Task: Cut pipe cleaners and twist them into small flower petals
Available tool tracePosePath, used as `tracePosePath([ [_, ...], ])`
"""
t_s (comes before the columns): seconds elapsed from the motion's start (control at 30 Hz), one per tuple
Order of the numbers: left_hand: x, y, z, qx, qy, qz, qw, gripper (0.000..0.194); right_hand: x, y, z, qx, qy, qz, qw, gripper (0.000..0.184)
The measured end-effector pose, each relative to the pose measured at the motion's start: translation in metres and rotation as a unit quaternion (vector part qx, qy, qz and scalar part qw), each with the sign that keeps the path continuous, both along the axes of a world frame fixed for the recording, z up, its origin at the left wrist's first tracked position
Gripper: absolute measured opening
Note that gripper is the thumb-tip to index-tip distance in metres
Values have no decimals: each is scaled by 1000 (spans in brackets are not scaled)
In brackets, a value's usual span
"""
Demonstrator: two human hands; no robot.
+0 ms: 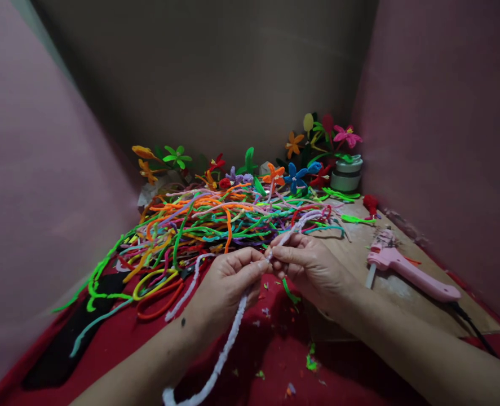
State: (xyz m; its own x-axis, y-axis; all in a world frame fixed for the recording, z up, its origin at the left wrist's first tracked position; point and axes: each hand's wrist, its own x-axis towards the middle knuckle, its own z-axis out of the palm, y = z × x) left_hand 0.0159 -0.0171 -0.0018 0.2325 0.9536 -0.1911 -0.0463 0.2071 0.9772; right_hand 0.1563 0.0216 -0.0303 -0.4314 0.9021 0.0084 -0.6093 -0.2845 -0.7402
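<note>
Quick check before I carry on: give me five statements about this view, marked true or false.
1. The left hand and right hand both pinch pale fuzzy stem. True.
2. The pink glue gun lies left of both hands. False: it lies to their right, on the board.
3. Green scraps lie on the red cloth. True.
4. The left hand holds the blue flower. False: it is beyond the hands.
5. A yellow loop lies left of both hands. True.

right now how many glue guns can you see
1: the pink glue gun lying on the board, to the right of the right hand. The heap of pipe cleaners could be hiding another; I can't see under it.
</note>
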Motion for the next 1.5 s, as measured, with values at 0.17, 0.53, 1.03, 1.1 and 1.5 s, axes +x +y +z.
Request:
tracePosePath([
  [0.17,-3,0,-1,43,69,10,997,22,-1,-3,2,18,-40,-26,999,14],
  [0.53,-5,-1,0,68,158,12,985,26,-2,-5,-3,50,-86,-24,995,11],
  [1.03,-8,-1,1,253,306,42,917,9,-2,-7,-4,56,-122,-52,990,17],
  [1.1,-9,-1,-1,312,364,44,876,9,-2,-7,-4,66,-136,-56,987,16],
  [1.5,-12,-9,-6,385,472,38,792,8,-1,-7,-5,69,-154,-57,984,21],
])
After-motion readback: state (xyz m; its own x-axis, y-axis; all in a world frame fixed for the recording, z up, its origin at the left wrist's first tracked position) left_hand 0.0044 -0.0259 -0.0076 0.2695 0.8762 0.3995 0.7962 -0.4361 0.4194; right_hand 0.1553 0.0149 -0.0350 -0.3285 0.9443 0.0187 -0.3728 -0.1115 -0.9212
